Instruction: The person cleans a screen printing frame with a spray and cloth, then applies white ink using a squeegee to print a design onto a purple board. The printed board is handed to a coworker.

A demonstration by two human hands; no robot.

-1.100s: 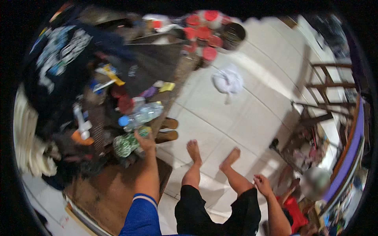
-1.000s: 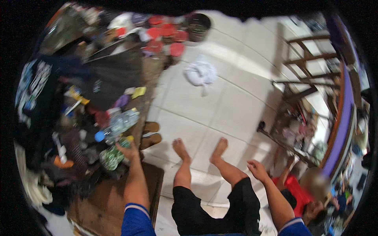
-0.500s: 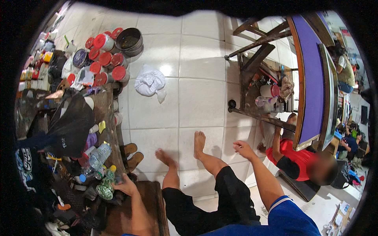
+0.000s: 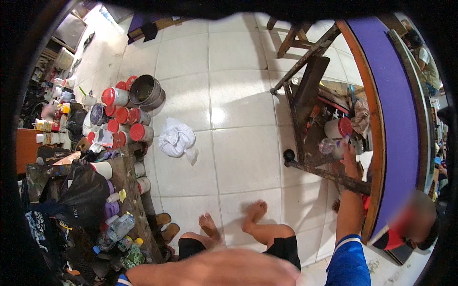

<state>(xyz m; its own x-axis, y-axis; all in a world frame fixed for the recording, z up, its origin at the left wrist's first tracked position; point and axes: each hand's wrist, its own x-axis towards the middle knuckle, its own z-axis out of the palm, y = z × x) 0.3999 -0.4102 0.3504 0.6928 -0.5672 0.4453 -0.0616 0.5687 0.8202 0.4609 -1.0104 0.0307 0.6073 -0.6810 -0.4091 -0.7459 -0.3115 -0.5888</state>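
Purple covers the long tabletop [image 4: 396,105] that curves down the right side of my feed, edged in orange-brown wood. Just left of that edge, I see the right hand [image 4: 349,159] reaching up among the things stored beneath, its forearm rising from a blue sleeve [image 4: 350,262] at the lower right. Its fingertips overlap the right end of a clear plastic bottle [image 4: 327,146], right of centre in the frame; I cannot tell whether they pinch it or only lie against it. Just above that bottle sits a white jar with a red lid [image 4: 334,128], with crumpled brown wrapping [image 4: 362,117] near it on the right. Across the bottom centre, the left hand [image 4: 257,268] is a large blur close to my lens, so I cannot make out whether its fingers are spread or pressed together. At lower left, a blue-capped bottle [image 4: 119,228] lies on a cluttered wooden bench [image 4: 138,209]. Left of centre, a white cloth bundle [image 4: 176,138] rests on the tiled floor [image 4: 245,159], below a dark bucket [image 4: 147,93] beside several red-lidded jars [image 4: 114,97].
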